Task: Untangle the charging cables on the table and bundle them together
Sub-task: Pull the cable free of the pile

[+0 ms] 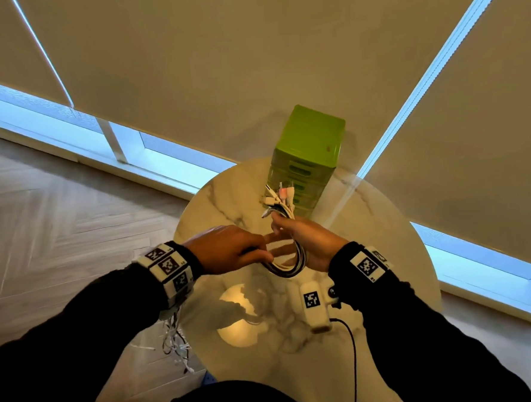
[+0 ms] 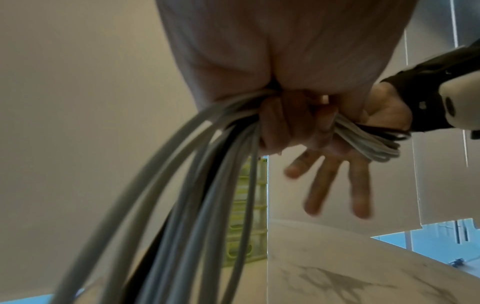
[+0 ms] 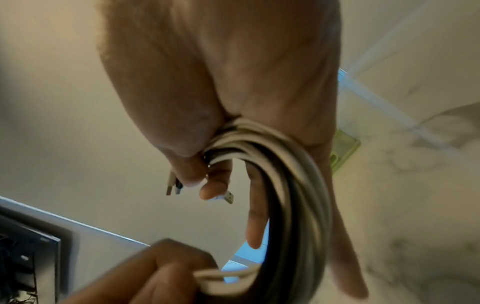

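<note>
Gripping looped cables, hands unlabelled

No words, brand names or numbers can be read in any view. The only signs are black-and-white square code markers: several on the white band around the left wrist, one on the band around the right wrist, and one on the small white device beneath that wrist. They carry patterns only, not letters. The green drawer box shows a small reddish spot, too small to read.
</note>
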A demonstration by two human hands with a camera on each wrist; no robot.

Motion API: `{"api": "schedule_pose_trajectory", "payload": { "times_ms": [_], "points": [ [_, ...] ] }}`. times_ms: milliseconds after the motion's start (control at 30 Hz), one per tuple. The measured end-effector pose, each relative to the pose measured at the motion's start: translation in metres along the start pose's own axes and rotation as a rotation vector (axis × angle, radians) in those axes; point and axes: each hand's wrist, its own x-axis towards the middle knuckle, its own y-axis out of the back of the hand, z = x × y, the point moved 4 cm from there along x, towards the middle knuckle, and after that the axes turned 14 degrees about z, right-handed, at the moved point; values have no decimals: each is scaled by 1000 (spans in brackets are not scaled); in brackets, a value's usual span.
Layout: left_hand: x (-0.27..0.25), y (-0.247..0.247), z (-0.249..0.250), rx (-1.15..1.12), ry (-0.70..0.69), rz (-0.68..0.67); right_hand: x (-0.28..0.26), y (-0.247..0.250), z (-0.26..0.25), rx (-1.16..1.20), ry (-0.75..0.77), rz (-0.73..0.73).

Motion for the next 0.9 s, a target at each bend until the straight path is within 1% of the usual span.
{"api": "schedule_pose_trajectory", "payload": {
  "times_ms": [67,133,200,267,333,400,533,633,700,767,800,833,900],
  "points": [
    [8,3,4,50,-11,-10,-4,-4,10,30,-69,-96],
    [14,2,5,-2,-2,-25,-9,-8,22,26,-167,-204],
    [16,1,4,-88,32,-30,-11,-10,30,-34,-199,-252],
    [17,-2,1,-204,79,34,-10,-9,33,-28,-203,-247],
    [17,-3,-1,-317,150,154,-10,-7,33,40,-209,-227],
    [17,-7,-1,-354,199,246,-12,-6,33,86,-221,-231],
    [9,-14,-3,-327,282,291,-21,0,32,59,-215,-255],
    [-8,-17,-13,-427,336,236,-23,8,31,48,-177,-241],
    [-18,-23,-17,-374,330,165,-23,12,30,63,-130,-213],
    [-25,-32,-24,-301,339,119,-24,16,26,58,-44,-186],
    [-28,-35,-28,-319,369,110,-25,19,23,48,5,-171],
    [-31,-38,-33,-377,427,105,-26,21,20,40,48,-157],
    [-33,-41,-36,-551,581,104,-27,25,15,31,119,-133]
  ]
}}
